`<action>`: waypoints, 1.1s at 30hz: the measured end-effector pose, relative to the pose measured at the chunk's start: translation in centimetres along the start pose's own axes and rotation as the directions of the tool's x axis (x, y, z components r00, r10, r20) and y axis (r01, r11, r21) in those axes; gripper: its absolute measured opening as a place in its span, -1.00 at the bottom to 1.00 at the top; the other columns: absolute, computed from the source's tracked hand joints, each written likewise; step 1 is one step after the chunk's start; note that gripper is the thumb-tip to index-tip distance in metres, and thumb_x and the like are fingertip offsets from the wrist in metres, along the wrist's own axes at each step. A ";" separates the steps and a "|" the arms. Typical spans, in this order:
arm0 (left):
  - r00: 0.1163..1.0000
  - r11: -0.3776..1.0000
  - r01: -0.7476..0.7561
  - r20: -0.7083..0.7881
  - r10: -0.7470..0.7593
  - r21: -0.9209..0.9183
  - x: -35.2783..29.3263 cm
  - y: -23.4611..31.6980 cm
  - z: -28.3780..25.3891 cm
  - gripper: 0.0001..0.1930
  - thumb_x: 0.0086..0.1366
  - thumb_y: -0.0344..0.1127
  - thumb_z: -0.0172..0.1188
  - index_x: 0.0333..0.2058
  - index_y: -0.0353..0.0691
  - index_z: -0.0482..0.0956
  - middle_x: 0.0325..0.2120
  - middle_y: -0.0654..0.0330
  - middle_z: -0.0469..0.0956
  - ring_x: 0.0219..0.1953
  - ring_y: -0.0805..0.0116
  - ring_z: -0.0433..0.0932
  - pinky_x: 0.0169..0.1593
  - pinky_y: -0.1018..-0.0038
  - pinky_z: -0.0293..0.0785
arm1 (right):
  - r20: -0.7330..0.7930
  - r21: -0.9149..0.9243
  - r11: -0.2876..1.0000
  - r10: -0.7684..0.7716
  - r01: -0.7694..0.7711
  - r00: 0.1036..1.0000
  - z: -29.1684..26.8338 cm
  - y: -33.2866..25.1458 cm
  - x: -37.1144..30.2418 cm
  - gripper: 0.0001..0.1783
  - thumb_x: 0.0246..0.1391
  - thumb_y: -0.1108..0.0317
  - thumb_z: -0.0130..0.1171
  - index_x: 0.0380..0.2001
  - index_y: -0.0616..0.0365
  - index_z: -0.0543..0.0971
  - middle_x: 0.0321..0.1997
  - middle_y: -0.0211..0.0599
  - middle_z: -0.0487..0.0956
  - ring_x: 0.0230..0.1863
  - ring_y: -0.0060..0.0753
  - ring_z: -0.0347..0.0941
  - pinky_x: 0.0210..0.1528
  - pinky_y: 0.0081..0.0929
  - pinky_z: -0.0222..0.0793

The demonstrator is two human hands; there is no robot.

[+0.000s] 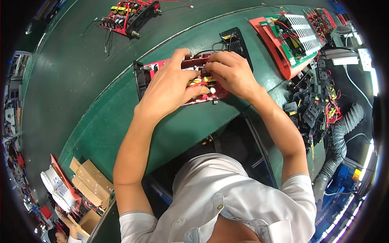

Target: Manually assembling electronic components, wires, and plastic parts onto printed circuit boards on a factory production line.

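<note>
A red circuit board assembly [220, 94] with yellow-wrapped parts and wires lies on the green bench before me. A black end panel [142, 79] stands at its left side, and another black panel [240, 45] lies at its far right. My left hand [172, 83] reaches over the board's left part, its thumb and fingers spread around the components. Over the right part, my right hand [233, 75] has its fingertips pinched together among the components near the board's middle. Whatever sits between those fingertips is too small and covered to make out.
Another red board assembly [129, 18] with loose wires sits at the far left. At the right is an orange tray [279, 58] with green boards and a white slotted panel. Black parts [312, 109] are heaped beside a grey flexible hose [342, 137]. Cardboard boxes [92, 182] stand lower left, near another person's arm.
</note>
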State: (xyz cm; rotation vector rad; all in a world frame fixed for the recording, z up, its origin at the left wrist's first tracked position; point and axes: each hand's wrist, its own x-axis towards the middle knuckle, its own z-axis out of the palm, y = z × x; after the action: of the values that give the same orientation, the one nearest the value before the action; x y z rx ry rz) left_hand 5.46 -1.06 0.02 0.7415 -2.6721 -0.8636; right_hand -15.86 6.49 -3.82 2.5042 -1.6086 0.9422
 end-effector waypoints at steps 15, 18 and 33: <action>0.998 0.999 -0.010 0.065 0.008 0.036 0.2 -0.2 0.1 -0.54 0.14 -0.06 0.38 -0.06 -0.23 0.67 0.15 -0.03 0.35 0.05 0.00 0.49 0.13 0.19 0.42 | 0.041 -0.052 0.997 -0.046 0.048 0.998 -0.1 0.3 -0.1 -0.69 -0.27 0.50 0.26 -0.31 0.10 0.61 -0.23 -0.37 0.59 -0.26 -0.28 0.55 -0.25 -0.38 0.40; 0.997 0.998 -0.019 0.072 0.014 0.064 0.3 0.0 0.0 -0.53 0.14 -0.05 0.38 -0.06 -0.23 0.67 0.14 -0.03 0.35 0.04 0.00 0.50 0.12 0.19 0.42 | 0.044 -0.053 0.997 -0.048 0.051 0.998 0.0 0.3 -0.1 -0.68 -0.26 0.49 0.26 -0.29 0.09 0.61 -0.21 -0.37 0.59 -0.26 -0.28 0.55 -0.25 -0.38 0.40; 0.998 0.999 -0.024 0.067 0.022 0.037 0.3 -0.2 0.2 -0.52 0.14 -0.04 0.37 -0.06 -0.24 0.67 0.12 -0.03 0.36 0.01 0.01 0.51 0.11 0.20 0.42 | 0.000 -0.081 0.994 -0.076 0.075 0.997 0.2 0.5 -0.2 -0.67 -0.25 0.49 0.23 -0.28 0.08 0.60 -0.21 -0.39 0.59 -0.29 -0.31 0.53 -0.27 -0.40 0.37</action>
State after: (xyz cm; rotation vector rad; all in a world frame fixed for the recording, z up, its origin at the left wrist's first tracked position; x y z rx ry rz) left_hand 5.17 -1.26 -0.24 0.7008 -2.7571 -0.8480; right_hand -16.21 6.36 -4.25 2.4889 -1.5074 0.8542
